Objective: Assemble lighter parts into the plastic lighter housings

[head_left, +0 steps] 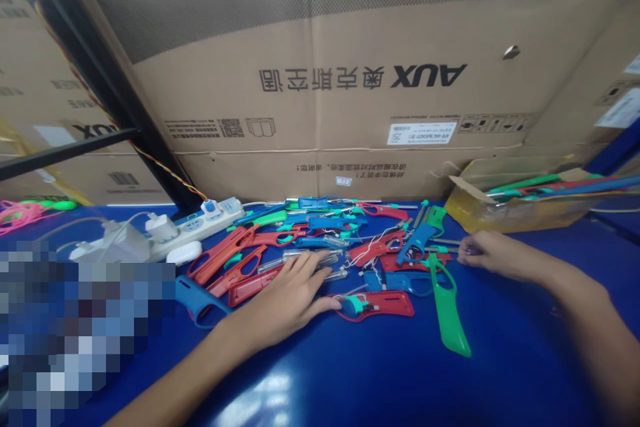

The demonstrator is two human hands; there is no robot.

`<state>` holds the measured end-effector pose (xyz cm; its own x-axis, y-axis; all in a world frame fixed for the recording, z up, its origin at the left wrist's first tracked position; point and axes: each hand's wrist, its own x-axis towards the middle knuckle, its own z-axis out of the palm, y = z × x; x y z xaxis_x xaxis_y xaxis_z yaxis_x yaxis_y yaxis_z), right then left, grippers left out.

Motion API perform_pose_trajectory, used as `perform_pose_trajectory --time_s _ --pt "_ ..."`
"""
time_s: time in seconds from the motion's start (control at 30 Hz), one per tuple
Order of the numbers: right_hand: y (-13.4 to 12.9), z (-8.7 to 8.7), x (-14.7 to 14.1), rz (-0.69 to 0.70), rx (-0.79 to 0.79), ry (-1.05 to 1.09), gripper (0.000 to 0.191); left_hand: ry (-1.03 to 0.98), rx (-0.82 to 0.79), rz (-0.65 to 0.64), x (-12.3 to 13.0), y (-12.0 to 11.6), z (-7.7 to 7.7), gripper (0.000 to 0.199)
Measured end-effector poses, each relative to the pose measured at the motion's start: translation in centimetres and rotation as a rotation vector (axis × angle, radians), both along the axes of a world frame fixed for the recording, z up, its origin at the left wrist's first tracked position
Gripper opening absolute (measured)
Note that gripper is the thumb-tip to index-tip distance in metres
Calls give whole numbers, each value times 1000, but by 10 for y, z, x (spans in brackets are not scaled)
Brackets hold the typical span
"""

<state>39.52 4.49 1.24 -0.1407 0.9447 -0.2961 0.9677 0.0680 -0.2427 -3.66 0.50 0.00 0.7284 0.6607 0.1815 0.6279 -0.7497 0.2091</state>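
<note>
My left hand (295,290) lies palm down with fingers spread over clear tubes (334,274) at the middle of a pile of lighter parts; its thumb is by a red casing (390,304) with a green and dark piece. At the pile's right side, my right hand (480,255) has its fingers curled together near a metal rod; what they hold, if anything, is too small to tell. A green casing (450,313) lies between the hands, nearer the front. Blue casings (417,240) and red casings (220,257) with white wires are heaped around.
A power strip (220,213) with plugged-in adapters stands at the left, beside a white case (183,253). An open carton (520,210) at the back right holds green, red and blue pieces. Large cardboard (320,27) rises behind the blue table (400,373).
</note>
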Motion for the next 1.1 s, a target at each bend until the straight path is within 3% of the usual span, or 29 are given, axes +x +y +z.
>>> perform_pose_trajectory --time_s 0.4,0.87,1.1 --pt "-2 4 0 26 -36 98 28 9 43 -19 0 2 -2 53" --pt "-9 8 -1 -56 -71 146 43 16 30 -10 0 0 -2 56" --pt "-8 8 -4 -32 -136 193 33 17 42 -8 0 2 -2 56"
